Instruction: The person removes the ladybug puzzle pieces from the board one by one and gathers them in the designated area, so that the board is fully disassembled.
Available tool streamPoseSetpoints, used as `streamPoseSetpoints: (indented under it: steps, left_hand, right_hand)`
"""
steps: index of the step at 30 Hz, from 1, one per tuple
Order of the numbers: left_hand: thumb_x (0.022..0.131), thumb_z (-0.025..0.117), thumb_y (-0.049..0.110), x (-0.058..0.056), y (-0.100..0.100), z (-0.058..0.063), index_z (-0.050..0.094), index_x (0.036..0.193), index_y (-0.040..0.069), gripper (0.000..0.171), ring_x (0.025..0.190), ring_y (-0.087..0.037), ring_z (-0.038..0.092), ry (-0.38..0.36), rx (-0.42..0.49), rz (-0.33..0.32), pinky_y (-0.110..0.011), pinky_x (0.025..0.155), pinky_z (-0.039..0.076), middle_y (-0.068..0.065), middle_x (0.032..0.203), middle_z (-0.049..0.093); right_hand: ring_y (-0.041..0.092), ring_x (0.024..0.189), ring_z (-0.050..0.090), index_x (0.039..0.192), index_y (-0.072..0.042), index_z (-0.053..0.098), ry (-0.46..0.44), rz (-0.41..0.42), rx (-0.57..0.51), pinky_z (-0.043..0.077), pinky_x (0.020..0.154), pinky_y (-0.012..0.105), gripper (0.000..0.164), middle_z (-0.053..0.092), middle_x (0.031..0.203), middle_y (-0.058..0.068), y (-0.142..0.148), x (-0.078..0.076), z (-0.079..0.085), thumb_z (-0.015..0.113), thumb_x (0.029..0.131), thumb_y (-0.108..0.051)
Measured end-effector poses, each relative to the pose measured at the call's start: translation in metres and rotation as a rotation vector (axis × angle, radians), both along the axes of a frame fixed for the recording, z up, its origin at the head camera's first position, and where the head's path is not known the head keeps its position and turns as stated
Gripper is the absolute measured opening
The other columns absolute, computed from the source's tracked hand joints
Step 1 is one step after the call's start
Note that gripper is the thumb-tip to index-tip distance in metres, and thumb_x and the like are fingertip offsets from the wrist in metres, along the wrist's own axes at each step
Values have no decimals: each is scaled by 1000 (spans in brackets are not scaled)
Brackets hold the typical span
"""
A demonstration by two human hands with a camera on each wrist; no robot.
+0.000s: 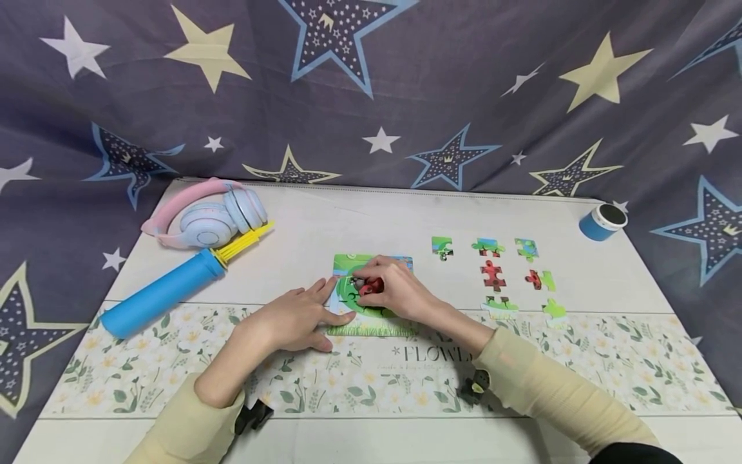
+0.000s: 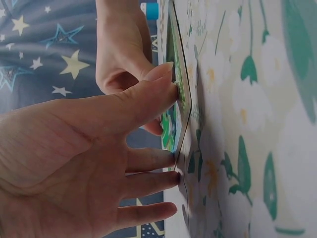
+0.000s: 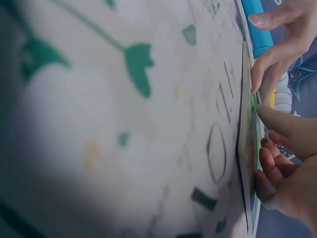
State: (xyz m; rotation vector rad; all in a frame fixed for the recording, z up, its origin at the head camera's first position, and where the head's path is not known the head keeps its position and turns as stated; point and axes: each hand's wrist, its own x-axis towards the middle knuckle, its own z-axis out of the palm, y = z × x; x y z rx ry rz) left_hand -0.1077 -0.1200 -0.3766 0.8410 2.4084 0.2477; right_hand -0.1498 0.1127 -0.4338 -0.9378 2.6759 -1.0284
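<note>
A flat jigsaw puzzle board (image 1: 371, 330) with a green picture and a grass border lies on the table in the head view. My left hand (image 1: 298, 316) rests at its left edge, fingers spread and fairly straight; the left wrist view shows the thumb and fingertips right at the board's edge. Over the middle of the board, my right hand (image 1: 394, 290) pinches a red and grey puzzle piece (image 1: 371, 285) between thumb and fingers, close over the picture. That hand hides the board's right part.
Several loose puzzle pieces (image 1: 493, 276) lie spread to the right of the board. On the left are a blue and yellow pump (image 1: 165, 293) and pink and blue headphones (image 1: 209, 222). A blue jar (image 1: 603, 222) stands at the back right, before a star-patterned curtain (image 1: 324, 129).
</note>
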Motion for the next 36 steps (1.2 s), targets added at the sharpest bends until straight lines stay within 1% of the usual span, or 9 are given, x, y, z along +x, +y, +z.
streamPoseSetpoints:
  steps: [3,7,12,16,22,28,30,36]
  left_hand:
    - [96,72,35,1,0,0,55,150,29,57,159,-46,17,-4,4,3,-65,123,29,-25,172,8]
    - [96,72,35,1,0,0,55,150,29,57,159,-46,17,-4,4,4,-65,123,29,-25,172,8]
    - [95,72,36,1,1,-1,55,150,29,57,158,-46,17,-3,5,3,-65,123,29,-25,172,8]
    - [95,72,35,1,0,-2,55,150,28,57,158,-47,18,0,8,-1,-65,123,30,-25,172,9]
    - [95,72,35,0,0,0,55,150,28,58,158,-48,19,8,3,-7,-65,123,30,-27,171,10]
    - [95,72,34,0,-1,1,55,150,26,57,158,-48,18,-4,14,-4,-64,123,28,-27,171,9]
    - [95,72,33,-1,-1,1,55,150,26,57,158,-48,18,-4,19,-7,-64,123,29,-28,171,9]
    - [95,72,32,-1,-3,0,55,149,25,57,157,-49,19,7,37,-20,-65,122,30,-29,170,9]
  right_hand:
    - [17,97,65,129,-9,73,-2,-6,-18,55,79,29,41,71,113,8,3,0,-1,81,91,-20]
    - [18,97,66,127,-11,74,8,-6,-35,57,82,34,38,71,115,7,8,-1,-2,80,91,-20]
    - [23,105,65,126,-13,75,22,-4,-31,58,83,36,37,70,120,9,18,-1,-1,81,90,-19]
    - [24,109,65,126,-15,75,19,-16,-39,59,86,40,38,70,120,8,28,-3,1,82,89,-17]
    - [24,111,64,124,-13,76,34,-33,-67,58,93,46,40,72,118,6,47,-6,4,85,85,-18]
    - [23,109,63,123,-12,76,44,-55,-65,54,97,48,45,72,114,5,66,-9,4,89,81,-17]
    - [23,109,63,123,-12,76,43,-59,-66,55,96,48,45,72,115,5,72,-10,4,89,80,-17]
    - [26,116,62,124,-13,76,47,-94,-38,53,101,52,47,71,118,6,91,-10,5,90,79,-19]
